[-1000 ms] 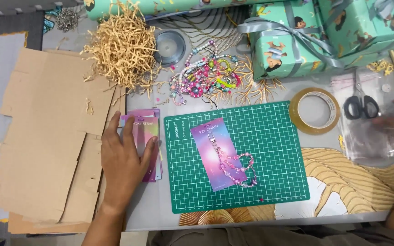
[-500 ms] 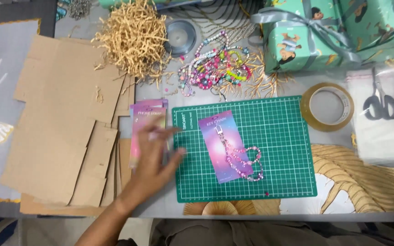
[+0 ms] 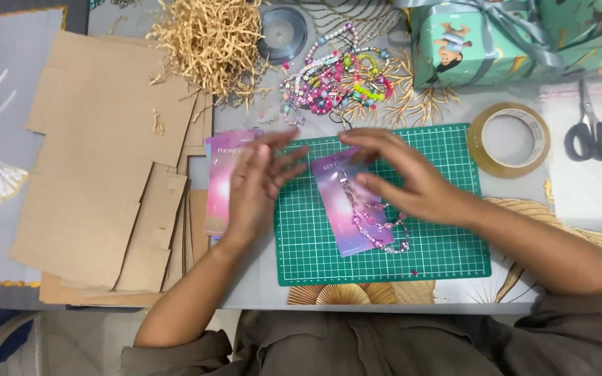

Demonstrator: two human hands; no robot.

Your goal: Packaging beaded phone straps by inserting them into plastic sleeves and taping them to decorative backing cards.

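A purple-pink card (image 3: 353,223) with a beaded chain (image 3: 377,226) lies on a green cutting mat (image 3: 447,244). My right hand (image 3: 402,174) hovers over the card's upper end, fingers spread and blurred, holding nothing. My left hand (image 3: 259,184) is at the mat's left edge, fingers apart, over a stack of similar pink cards (image 3: 221,181). Both hands point toward each other above the mat's top left part.
Flat cardboard pieces (image 3: 106,153) lie left. At the back are straw filler (image 3: 210,42), a ribbon spool (image 3: 281,31), a pile of bead strands (image 3: 332,80) and gift-wrapped boxes (image 3: 468,42). A tape roll (image 3: 510,139), scissors (image 3: 590,132) and clear bags (image 3: 587,188) lie right.
My right hand has come in from the right edge to the card on the mat. My left hand lifted off the pink card stack and moved right toward the mat.
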